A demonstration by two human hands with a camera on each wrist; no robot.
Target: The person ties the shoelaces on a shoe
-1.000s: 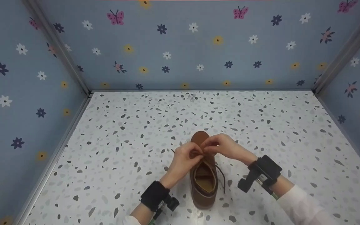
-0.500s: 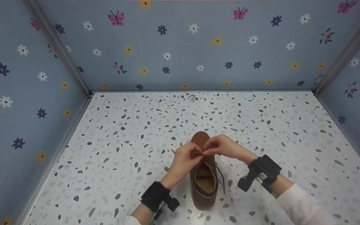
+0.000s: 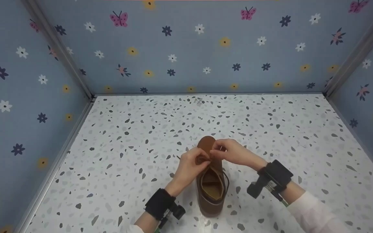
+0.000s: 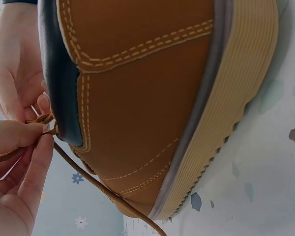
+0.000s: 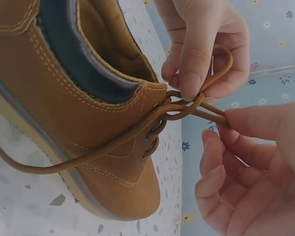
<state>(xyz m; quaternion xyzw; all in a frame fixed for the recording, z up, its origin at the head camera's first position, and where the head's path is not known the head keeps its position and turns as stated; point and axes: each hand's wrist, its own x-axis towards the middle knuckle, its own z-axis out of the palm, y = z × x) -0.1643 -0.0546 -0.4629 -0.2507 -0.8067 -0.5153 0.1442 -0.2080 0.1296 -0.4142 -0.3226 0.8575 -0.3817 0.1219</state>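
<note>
A brown lace-up shoe [image 3: 210, 208] stands on the speckled surface, toe pointing away, with a dark padded collar [image 5: 64, 49]. My left hand [image 3: 188, 166] is over its lacing from the left, thumb and fingers pinching the shoelace at the crossing. A lace loop [image 5: 229, 61] rises beside the left fingers in the right wrist view. Opposite, my right hand [image 3: 235, 152] pinches a doubled stretch of lace between thumb and forefinger, drawn taut from the crossing. One loose lace [image 4: 93, 180] runs down along the shoe's side in the left wrist view.
Blue panels with flowers and butterflies [image 3: 186, 48] enclose the speckled white surface [image 3: 141, 129] at the back and both sides. A black wrist camera mount [image 3: 160, 204] sits on the left wrist, another mount [image 3: 277, 174] on the right.
My right fingers have drawn slightly right, apart from the left ones. The lace hanging right of the shoe has shortened and curves closer to the collar. My left hand has stayed nearly still.
</note>
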